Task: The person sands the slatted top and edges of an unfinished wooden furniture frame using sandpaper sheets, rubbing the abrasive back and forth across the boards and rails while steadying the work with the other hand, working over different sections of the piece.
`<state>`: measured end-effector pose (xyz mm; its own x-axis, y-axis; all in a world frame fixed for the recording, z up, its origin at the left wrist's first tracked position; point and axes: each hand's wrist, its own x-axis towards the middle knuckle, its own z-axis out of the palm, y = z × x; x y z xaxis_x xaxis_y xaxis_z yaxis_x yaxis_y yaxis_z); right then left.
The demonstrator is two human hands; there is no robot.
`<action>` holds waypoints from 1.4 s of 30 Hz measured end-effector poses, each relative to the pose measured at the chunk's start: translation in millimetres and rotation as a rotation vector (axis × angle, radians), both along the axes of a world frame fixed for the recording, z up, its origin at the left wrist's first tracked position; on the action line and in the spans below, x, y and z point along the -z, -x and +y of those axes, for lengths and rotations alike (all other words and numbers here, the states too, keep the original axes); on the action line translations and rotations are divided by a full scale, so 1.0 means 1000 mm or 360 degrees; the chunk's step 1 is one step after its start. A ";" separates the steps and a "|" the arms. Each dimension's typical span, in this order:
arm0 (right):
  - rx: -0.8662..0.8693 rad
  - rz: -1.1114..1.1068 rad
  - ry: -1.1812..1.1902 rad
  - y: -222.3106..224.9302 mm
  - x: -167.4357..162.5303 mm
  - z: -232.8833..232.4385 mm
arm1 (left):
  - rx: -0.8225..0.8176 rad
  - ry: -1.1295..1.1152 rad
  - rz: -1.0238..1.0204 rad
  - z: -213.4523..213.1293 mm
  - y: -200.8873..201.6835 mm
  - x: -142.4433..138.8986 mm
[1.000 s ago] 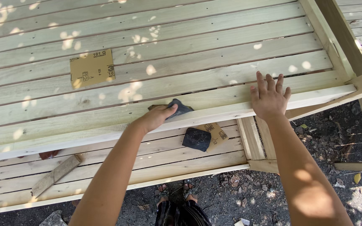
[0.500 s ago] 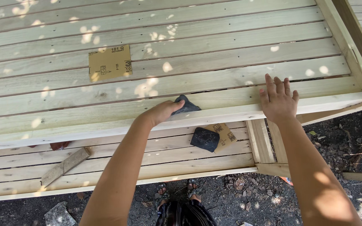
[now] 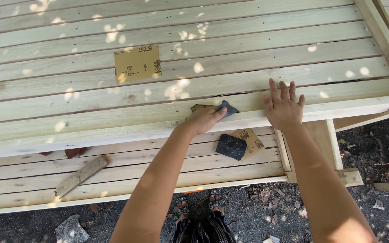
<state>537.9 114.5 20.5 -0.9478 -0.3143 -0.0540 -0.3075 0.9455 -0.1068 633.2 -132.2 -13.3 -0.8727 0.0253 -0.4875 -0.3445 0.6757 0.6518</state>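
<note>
My left hand (image 3: pixel 202 119) presses a folded dark piece of sandpaper (image 3: pixel 226 108) against the front plank of a pale slatted wooden top (image 3: pixel 248 67). My right hand (image 3: pixel 283 106) lies flat, fingers spread, on the same front plank just to the right, holding nothing. A square tan sheet of sandpaper (image 3: pixel 137 62) lies back side up farther back on the slats. On the lower slatted shelf (image 3: pixel 158 166) below my hands lies another folded sandpaper piece (image 3: pixel 239 145), dark side and tan side both showing.
A short wooden offcut (image 3: pixel 82 175) rests on the lower shelf at left, near a reddish-brown scrap (image 3: pixel 75 152). A wooden leg and cross rail (image 3: pixel 329 148) stand at right. Dark gravel ground (image 3: pixel 374 157) with leaves lies below; my feet (image 3: pixel 199 204) show under the shelf.
My left hand has slid the sandpaper a little along the front plank. My right hand has stayed flat on the plank. The view has shifted slightly.
</note>
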 end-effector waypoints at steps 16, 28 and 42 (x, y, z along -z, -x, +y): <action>0.0145 0.0014 0.0016 -0.005 -0.005 -0.003 | -0.0111 -0.0165 -0.0184 -0.008 0.003 -0.014; 0.0210 -0.0052 -0.0183 -0.001 -0.002 -0.005 | -0.0068 -0.0182 -0.0082 -0.004 0.012 0.005; 0.0203 -0.0038 -0.0158 0.000 0.003 -0.005 | -0.0143 -0.0100 -0.0125 -0.061 -0.025 0.008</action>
<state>538.0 109.3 17.8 -0.9777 -0.1837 -0.1017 -0.1829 0.9830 -0.0166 658.5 -192.7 -20.9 -0.8321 -0.0185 -0.5543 -0.4532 0.5988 0.6604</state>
